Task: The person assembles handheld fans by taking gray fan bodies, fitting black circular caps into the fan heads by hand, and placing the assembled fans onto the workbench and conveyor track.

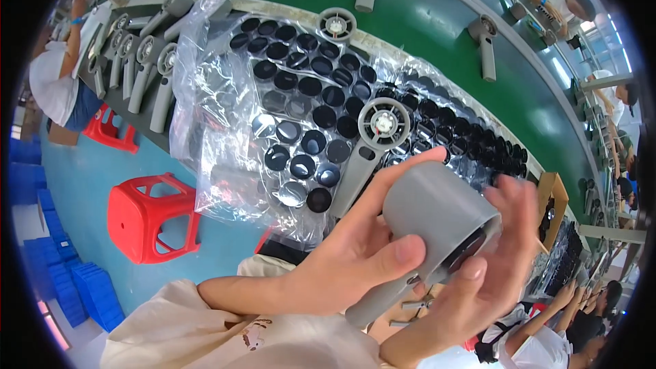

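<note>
Held part: a grey plastic housing (437, 215), matt and smooth, with a round drum-shaped head and a straight handle running down from it toward the lower edge; it sits in front of the chest, above the lap, between both hands.
Drum opening: faces lower right; the inside looks dark with a shiny rim, its detail too blurred to tell.
Left hand (355, 246): wrapped around the back of the drum, fingers curled over the top, thumb pressed along the lower side; forearm comes in from the lower left.
Right hand (502, 253): at the open face of the drum, thumb tip on the rim, fingers spread behind it; motion-blurred, so whether it grips or only touches cannot be told.
Tray (301, 106): on the bench just beyond the hands, rows of glossy black round caps under crinkled clear plastic film (205, 82).
Second housing (372, 143): same grey kind, lying on the tray with its spoked round fan face up, handle pointing toward the person.
Bench (424, 34): green top, curved by the lens, with more grey housings scattered along it.
Left side: a row of grey housings (137, 68) at the bench end; a red plastic stool (150, 215) and stacked blue crates (68, 280) on the floor.
Others: people at work along the far right and far left.
</note>
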Motion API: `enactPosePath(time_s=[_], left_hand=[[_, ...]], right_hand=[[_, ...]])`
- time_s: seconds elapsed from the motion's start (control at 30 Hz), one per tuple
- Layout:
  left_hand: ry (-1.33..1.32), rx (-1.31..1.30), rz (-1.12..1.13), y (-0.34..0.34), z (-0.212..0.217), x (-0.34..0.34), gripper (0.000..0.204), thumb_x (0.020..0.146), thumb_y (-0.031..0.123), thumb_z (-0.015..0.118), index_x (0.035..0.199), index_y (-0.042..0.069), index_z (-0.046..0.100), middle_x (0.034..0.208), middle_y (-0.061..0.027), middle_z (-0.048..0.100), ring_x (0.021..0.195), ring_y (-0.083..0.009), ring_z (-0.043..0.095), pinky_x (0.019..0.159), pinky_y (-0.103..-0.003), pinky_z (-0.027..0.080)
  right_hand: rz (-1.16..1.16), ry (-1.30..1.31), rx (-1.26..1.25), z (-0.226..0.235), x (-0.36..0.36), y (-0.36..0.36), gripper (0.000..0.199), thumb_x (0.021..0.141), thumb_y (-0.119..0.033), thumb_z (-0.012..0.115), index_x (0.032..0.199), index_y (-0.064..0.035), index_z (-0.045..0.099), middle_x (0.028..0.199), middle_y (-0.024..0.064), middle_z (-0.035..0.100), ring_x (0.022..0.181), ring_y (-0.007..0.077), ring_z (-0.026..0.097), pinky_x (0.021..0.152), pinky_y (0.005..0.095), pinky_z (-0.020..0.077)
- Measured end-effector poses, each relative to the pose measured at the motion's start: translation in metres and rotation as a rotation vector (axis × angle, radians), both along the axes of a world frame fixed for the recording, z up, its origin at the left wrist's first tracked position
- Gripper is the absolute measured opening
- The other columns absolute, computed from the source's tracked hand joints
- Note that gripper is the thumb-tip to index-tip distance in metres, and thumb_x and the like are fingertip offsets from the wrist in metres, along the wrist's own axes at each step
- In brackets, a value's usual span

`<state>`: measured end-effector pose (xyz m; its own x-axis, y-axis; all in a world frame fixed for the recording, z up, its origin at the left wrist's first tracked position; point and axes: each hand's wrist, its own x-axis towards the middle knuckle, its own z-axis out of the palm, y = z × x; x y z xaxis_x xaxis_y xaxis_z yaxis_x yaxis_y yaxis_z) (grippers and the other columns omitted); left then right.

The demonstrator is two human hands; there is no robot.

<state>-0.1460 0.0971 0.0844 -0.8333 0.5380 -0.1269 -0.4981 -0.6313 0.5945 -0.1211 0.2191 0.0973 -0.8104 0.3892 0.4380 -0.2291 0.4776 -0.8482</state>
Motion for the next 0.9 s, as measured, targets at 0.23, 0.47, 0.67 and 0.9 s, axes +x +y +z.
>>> enactPosePath(time_s=[0.23,0.47,0.67,0.9], left_hand=[[0.597,-0.611,0.543,0.005,-0.011,0.005,0.077,0.085,0.046,0.06,0.138,-0.002,0.029,0.137,-0.0199,0.034,0.121,-0.0295,0.042,0.098,-0.045,0.035],[0.992,-0.448,0.572,0.013,-0.011,0.007,0.048,0.089,0.027,0.058,0.122,-0.005,0.047,0.122,-0.0368,0.041,0.106,-0.0382,0.053,0.086,-0.043,0.047],[0.964,-0.327,0.609,0.021,-0.026,0.002,0.04,0.086,0.015,0.06,0.119,-0.002,0.048,0.124,-0.0354,0.04,0.101,-0.0375,0.057,0.083,-0.041,0.048],[1.017,-0.175,0.614,0.025,-0.021,-0.006,0.045,0.088,0.036,0.06,0.116,0.009,0.038,0.12,-0.0439,0.038,0.096,-0.0381,0.058,0.078,-0.04,0.05]], right_hand=[[0.066,-0.085,-0.48,-0.001,0.016,-0.019,0.072,0.088,-0.046,0.056,0.131,0.0081,0.036,0.133,0.0204,0.04,0.116,0.0255,0.047,0.097,0.0357,0.0377],[0.017,0.068,-0.447,0.0,0.025,-0.022,0.066,0.08,-0.039,0.068,0.125,0.0047,0.045,0.117,0.0241,0.048,0.103,0.0294,0.051,0.084,0.0373,0.0441],[0.064,0.045,-0.353,-0.012,0.027,-0.014,0.062,0.082,-0.035,0.066,0.126,0.0012,0.044,0.12,0.0249,0.046,0.108,0.0305,0.049,0.087,0.0393,0.0432],[0.033,0.117,-0.357,-0.002,0.025,-0.034,0.055,0.088,-0.045,0.057,0.12,-0.0035,0.042,0.114,0.0302,0.047,0.097,0.0326,0.056,0.078,0.0395,0.0497]])
